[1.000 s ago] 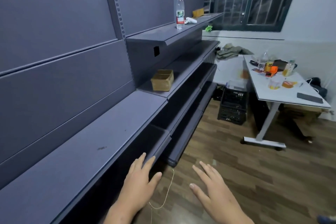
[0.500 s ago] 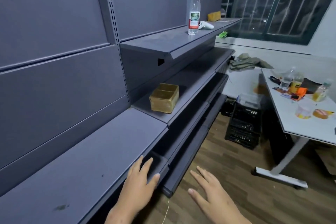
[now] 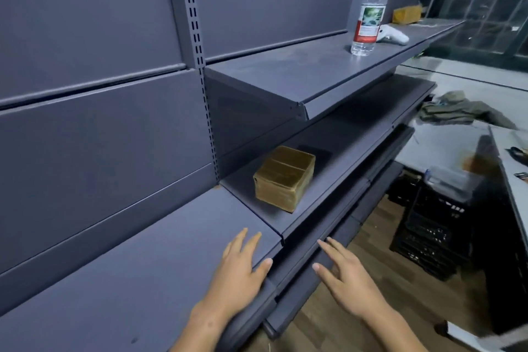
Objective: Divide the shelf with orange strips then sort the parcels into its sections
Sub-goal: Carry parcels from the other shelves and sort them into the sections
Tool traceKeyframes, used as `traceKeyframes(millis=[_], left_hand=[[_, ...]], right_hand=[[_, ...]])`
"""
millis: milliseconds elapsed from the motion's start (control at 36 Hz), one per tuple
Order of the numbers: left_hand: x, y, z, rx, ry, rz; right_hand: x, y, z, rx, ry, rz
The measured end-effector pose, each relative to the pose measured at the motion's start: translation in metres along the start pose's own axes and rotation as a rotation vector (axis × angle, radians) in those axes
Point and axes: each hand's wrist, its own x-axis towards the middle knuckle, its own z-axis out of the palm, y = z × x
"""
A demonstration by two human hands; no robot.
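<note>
Two hands are in view and both are empty, with straight, spread fingers: the left hand (image 3: 238, 271) lies flat at the front edge of the grey shelf (image 3: 143, 266), and the right hand (image 3: 347, 280) hovers just beside it, over the lower tiers, touching nothing as far as I can see. One brown parcel (image 3: 284, 177) sits on the next shelf section to the right, near the slotted upright (image 3: 197, 46), well apart from both hands. A second small brown box (image 3: 406, 14) stands far away on the upper shelf, behind the water bottle (image 3: 370, 8) and a white device (image 3: 393, 34). No orange strips are visible on the shelving, so I judge that the dividing step is not yet done and the strips must be fetched first. To do this step well, I would leave the parcel where it is, bring the strips, and lay them straight across the shelf from back panel to front lip, with even spacing. The joint between the two shelf boards is a natural line for one strip. The sections should be wide enough for a parcel like this one.
</note>
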Motion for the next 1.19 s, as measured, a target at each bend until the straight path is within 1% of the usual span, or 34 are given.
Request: traceKeyframes(millis=[167, 278, 556, 639, 778, 861, 944, 1083, 1194], left_hand=[[0.05, 0.024, 0.017, 0.003, 0.015, -0.055], [0.086, 0.046, 0.031, -0.014, 0.054, -0.084], [0.147, 0.084, 0.046, -0.058, 0.177, -0.189], [0.156, 0.092, 0.052, -0.055, 0.161, -0.225], [0.166, 0.102, 0.061, -0.143, 0.168, -0.3], [0.167, 0.101, 0.068, -0.224, 0.185, -0.323], [0.167, 0.099, 0.07, -0.35, 0.262, -0.378], [0.159, 0.085, 0.064, -0.509, 0.478, -0.463], [0.147, 0.071, 0.056, -0.619, 0.652, -0.473]], right_hand=[[0.093, 0.018, -0.028, 0.021, 0.018, -0.091], [0.152, 0.028, -0.05, 0.027, 0.005, -0.164], [0.28, 0.043, -0.092, 0.107, -0.049, -0.249], [0.303, 0.048, -0.095, 0.157, -0.08, -0.233], [0.317, 0.052, -0.095, 0.395, -0.26, -0.136], [0.319, 0.056, -0.09, 0.451, -0.265, -0.126], [0.318, 0.054, -0.084, 0.513, -0.237, -0.134], [0.31, 0.044, -0.074, 0.534, -0.197, -0.169], [0.301, 0.032, -0.061, 0.494, -0.158, -0.224]])
